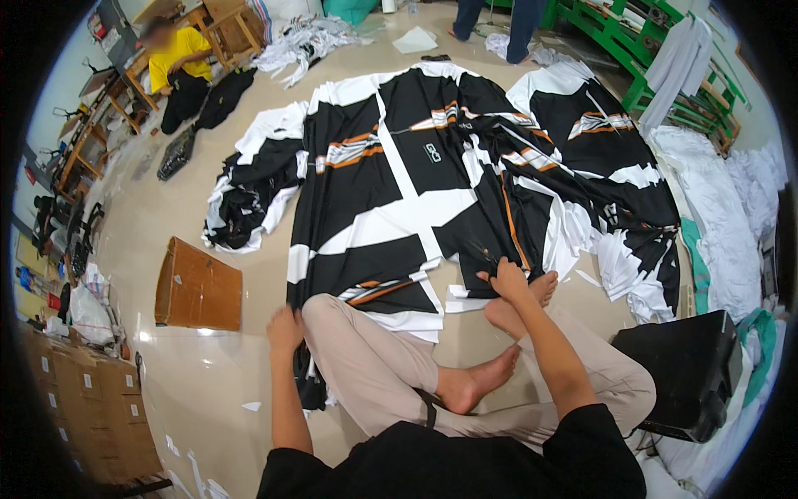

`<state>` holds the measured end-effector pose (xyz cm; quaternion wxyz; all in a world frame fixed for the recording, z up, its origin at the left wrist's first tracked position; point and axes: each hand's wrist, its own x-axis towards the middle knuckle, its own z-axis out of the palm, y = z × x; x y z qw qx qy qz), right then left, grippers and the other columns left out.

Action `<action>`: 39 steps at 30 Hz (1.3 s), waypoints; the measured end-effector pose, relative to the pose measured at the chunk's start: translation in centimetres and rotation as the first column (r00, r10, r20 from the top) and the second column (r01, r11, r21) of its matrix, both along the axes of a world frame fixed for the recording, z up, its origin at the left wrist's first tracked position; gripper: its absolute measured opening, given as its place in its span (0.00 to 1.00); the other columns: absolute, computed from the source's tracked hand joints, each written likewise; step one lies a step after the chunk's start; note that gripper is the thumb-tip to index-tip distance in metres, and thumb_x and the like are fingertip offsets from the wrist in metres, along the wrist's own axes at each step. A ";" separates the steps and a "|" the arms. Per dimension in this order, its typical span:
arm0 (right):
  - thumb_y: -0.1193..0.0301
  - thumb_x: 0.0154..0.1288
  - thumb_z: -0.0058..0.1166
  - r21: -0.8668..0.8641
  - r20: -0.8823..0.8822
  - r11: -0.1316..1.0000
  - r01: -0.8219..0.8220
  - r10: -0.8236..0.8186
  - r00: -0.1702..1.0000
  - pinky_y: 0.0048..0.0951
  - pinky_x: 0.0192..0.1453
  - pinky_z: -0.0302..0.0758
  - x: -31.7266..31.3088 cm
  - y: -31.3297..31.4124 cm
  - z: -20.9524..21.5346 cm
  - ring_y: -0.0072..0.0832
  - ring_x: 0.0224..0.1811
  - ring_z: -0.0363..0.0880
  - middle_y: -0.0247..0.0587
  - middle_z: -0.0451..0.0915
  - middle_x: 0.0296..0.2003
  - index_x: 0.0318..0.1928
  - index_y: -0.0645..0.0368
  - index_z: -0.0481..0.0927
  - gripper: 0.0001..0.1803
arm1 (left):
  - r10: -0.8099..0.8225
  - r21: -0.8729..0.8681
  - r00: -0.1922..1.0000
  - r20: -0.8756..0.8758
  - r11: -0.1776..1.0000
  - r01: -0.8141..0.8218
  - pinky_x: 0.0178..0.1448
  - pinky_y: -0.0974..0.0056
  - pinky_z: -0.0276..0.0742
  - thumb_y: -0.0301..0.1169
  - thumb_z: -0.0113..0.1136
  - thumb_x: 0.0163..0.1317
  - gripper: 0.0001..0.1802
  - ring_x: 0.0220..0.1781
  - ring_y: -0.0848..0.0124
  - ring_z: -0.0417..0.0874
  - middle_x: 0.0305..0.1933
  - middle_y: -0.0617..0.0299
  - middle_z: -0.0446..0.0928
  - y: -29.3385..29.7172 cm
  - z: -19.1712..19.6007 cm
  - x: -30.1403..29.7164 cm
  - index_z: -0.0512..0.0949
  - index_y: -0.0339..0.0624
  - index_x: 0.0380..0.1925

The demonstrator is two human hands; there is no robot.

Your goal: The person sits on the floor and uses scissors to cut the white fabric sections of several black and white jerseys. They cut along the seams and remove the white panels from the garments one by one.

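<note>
A large sheet of black and white printed fabric (366, 187) with orange stripes lies spread on the floor before my crossed legs. My left hand (285, 328) is closed at the fabric's near left edge, beside my left knee. Between my feet and the printed panels, my right hand (507, 280) grips a pair of scissors (482, 251), their dark blades pointing away over the black cloth. A cut gap runs through the sheet close to the scissors, with bare floor showing in it. My fingers partly hide the scissors' handles.
At left stands a brown wooden box (199, 287); at right, a black case (686, 374). Bunched printed cloth (253, 183) lies left of the sheet. Cardboard boxes (91, 399) fill the lower left. A person in yellow (179, 62) sits far left; another's dark-trousered legs (519, 29) stand behind.
</note>
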<state>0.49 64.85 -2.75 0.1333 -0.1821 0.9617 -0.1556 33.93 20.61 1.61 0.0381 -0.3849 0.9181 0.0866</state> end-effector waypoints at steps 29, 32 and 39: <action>0.40 0.66 0.61 -0.355 0.869 0.693 0.628 -0.004 0.495 0.30 0.23 0.73 7.6 -8.0 -1.6 0.28 0.17 0.74 0.32 0.72 0.21 0.33 0.56 0.73 0.30 | -0.515 0.115 0.797 -0.317 0.813 0.571 0.60 0.48 0.65 0.33 0.64 0.55 0.19 0.58 0.58 0.70 0.53 0.54 0.72 21.4 -7.5 -18.7 0.83 0.33 0.46; 0.41 0.65 0.62 -0.333 0.873 0.688 0.645 -0.033 0.487 0.28 0.21 0.71 7.2 -8.0 -2.0 0.26 0.16 0.73 0.32 0.72 0.19 0.33 0.55 0.73 0.29 | -0.523 0.024 0.772 -0.360 0.822 0.568 0.66 0.43 0.62 0.33 0.63 0.57 0.20 0.63 0.56 0.69 0.61 0.54 0.72 21.4 -7.6 -18.6 0.83 0.33 0.47; 0.46 0.68 0.63 -0.300 0.800 0.787 0.539 -0.101 0.592 0.26 0.17 0.67 6.9 -7.4 -3.3 0.24 0.14 0.73 0.31 0.71 0.17 0.30 0.55 0.73 0.26 | -0.508 0.144 0.812 -0.287 0.815 0.561 0.69 0.40 0.60 0.33 0.62 0.58 0.21 0.67 0.55 0.68 0.64 0.54 0.72 21.6 -7.6 -18.7 0.83 0.34 0.50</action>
